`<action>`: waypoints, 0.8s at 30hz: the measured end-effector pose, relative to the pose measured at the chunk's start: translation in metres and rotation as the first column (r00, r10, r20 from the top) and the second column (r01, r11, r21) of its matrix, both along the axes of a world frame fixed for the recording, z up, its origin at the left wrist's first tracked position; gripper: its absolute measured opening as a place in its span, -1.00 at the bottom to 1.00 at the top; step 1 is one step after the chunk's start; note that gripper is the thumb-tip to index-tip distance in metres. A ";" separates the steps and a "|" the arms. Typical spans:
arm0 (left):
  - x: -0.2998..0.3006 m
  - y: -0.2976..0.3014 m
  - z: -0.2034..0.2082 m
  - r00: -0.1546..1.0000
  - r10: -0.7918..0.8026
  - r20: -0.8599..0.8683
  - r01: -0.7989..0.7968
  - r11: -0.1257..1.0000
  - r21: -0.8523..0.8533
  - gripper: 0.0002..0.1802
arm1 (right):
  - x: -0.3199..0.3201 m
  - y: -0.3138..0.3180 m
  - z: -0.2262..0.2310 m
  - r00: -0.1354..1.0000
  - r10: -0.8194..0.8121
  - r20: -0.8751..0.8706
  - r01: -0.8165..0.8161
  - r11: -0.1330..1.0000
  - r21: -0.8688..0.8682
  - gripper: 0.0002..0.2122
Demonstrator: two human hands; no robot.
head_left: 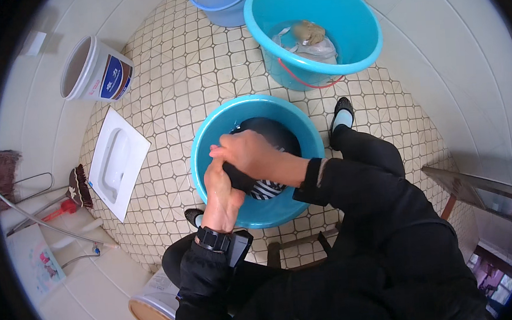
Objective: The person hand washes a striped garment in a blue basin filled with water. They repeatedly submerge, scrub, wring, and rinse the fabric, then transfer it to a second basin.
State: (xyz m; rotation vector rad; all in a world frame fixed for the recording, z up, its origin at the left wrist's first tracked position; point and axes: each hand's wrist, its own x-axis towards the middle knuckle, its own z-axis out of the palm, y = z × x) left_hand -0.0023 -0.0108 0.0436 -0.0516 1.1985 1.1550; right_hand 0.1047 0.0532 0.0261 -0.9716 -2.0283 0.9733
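A round turquoise basin [203,134] stands on the tiled floor in front of me. Dark wet-looking fabric [273,134] fills much of its inside, with a black-and-white striped patch [268,188] toward the near side. Above the basin, my left hand [221,188] and my right hand [248,153] meet, their fingers closed around a bunched part of the dark fabric. The right hand lies across the left fingertips and hides some of the grip. My left wrist wears a black watch [213,240].
Beyond the basin stands a large turquoise bucket [315,68] holding pale and tan items, beside a blue bucket [223,12]. To the left are a white bucket [107,69] and a white squat toilet [118,162]. Another bucket [156,304] sits near my left leg.
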 end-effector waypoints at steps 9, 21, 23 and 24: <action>-0.039 0.023 -0.002 0.992 -0.125 -0.026 0.122 0.876 0.467 -0.39 | 0.032 0.021 0.028 0.901 0.262 0.345 -0.229 0.964 -0.134 -0.46; -0.005 -0.020 0.010 0.836 -0.108 -0.539 0.437 0.726 0.531 -0.45 | -0.017 -0.043 0.042 0.948 0.268 -0.172 -0.224 0.945 0.237 -0.75; -0.001 -0.017 0.007 0.949 -0.128 -0.288 0.224 0.917 0.330 -0.46 | -0.012 -0.031 0.033 0.988 0.152 -0.015 -0.140 0.939 0.313 -0.77; 0.002 -0.011 0.002 0.997 -0.040 -0.064 0.048 0.991 0.123 -0.46 | -0.009 -0.020 0.026 0.994 0.082 0.071 -0.101 0.932 0.347 -0.78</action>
